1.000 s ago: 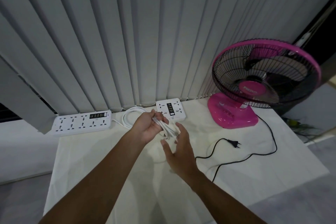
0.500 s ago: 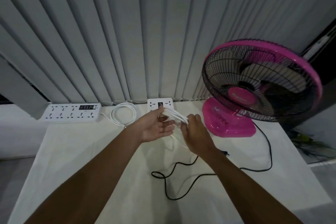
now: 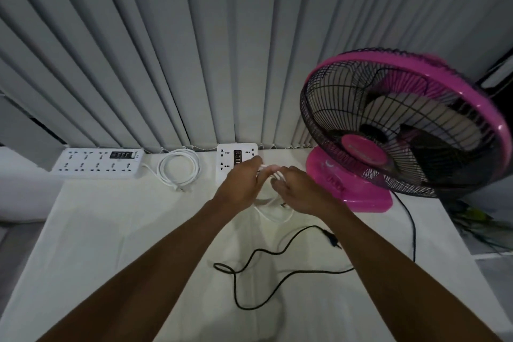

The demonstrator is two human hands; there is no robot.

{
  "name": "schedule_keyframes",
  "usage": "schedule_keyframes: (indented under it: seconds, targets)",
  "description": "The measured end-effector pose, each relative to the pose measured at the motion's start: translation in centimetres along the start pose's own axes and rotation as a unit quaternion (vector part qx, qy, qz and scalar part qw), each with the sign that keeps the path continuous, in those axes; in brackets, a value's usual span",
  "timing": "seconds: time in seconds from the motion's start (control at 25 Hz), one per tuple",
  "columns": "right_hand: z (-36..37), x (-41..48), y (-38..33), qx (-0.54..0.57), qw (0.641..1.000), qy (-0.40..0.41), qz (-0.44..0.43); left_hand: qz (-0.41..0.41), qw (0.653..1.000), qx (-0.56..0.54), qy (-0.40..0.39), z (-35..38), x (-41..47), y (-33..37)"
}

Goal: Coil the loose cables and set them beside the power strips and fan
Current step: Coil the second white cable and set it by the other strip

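Note:
My left hand [image 3: 241, 184] and my right hand [image 3: 301, 191] meet in front of the small white power strip [image 3: 226, 158]. Both grip a bunch of white cable [image 3: 273, 172], and a loop of it [image 3: 273, 215] hangs down to the table below them. A coiled white cable [image 3: 179, 171] lies beside the long power strip [image 3: 97, 162] at the back left. The pink fan [image 3: 388, 130] stands at the back right. Its black cord [image 3: 266, 253] snakes loose across the table, with its plug [image 3: 331, 239] next to my right forearm.
The table [image 3: 97, 244] is covered in a white cloth and backs onto grey vertical blinds [image 3: 166, 50]. Its left and right edges drop to the floor. Some greenish clutter [image 3: 472, 214] lies on the floor past the right edge.
My hands moved toward the back of the table and came together on the white cable. The view shifted, so the fan sits closer and further right.

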State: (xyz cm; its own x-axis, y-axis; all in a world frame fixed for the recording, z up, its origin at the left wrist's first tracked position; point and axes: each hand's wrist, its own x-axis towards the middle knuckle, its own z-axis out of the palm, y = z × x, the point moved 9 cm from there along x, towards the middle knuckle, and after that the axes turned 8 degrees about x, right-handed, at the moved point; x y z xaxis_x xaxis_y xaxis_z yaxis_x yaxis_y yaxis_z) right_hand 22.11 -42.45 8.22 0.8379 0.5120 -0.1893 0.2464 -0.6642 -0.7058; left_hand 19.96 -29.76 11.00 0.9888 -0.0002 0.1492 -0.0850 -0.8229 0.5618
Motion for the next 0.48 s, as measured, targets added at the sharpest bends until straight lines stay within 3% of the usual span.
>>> schedule_keyframes:
  seconds: [0.12, 0.28, 0.48]
  targets:
    - [-0.5, -0.2, 2.0, 0.126, 0.984, 0.111, 0.061, -0.080, 0.995, -0.054, -0.007, 1.9, 0.9, -2.2]
    - [1.7, -1.3, 6.9, 0.356, 0.892, 0.204, 0.190, -0.191, 0.968, -0.162, 0.005, 4.6, 1.6, -4.4]
    - [3.7, -1.0, 10.7, 0.487, 0.801, 0.261, 0.232, -0.312, 0.909, -0.274, -0.040, 9.6, 1.9, -7.0]
